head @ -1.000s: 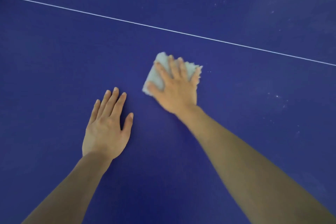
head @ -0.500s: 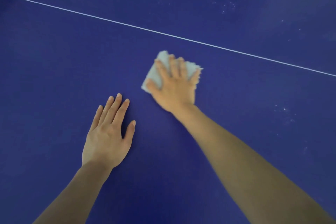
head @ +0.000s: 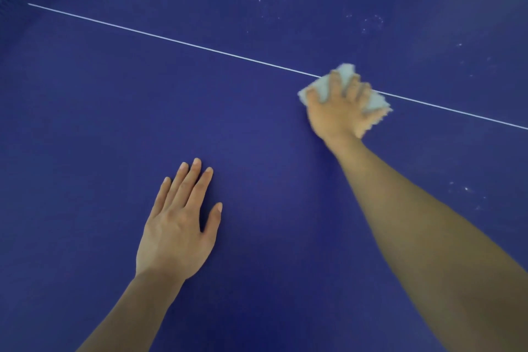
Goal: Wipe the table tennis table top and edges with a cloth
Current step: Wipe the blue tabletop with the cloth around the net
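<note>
Cloth (head: 347, 73) slid toward 2 o'clock onto line (head: 177, 41); right hand (head: 338, 111) presses it, fingers spread. Left hand (head: 178, 233) flat, released, on table (head: 85, 123).

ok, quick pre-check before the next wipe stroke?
1. Cloth under right hand: ok.
2. Fingers spread over the cloth, pressing it flat: ok.
3. Cloth on the white line, so it reaches the far half: ok.
4. Left hand flat on the table top, clear of the cloth: ok.
5. White specks beyond the line wiped: not ok.
6. Cloth cleanliness: cannot tell, blurred.
</note>
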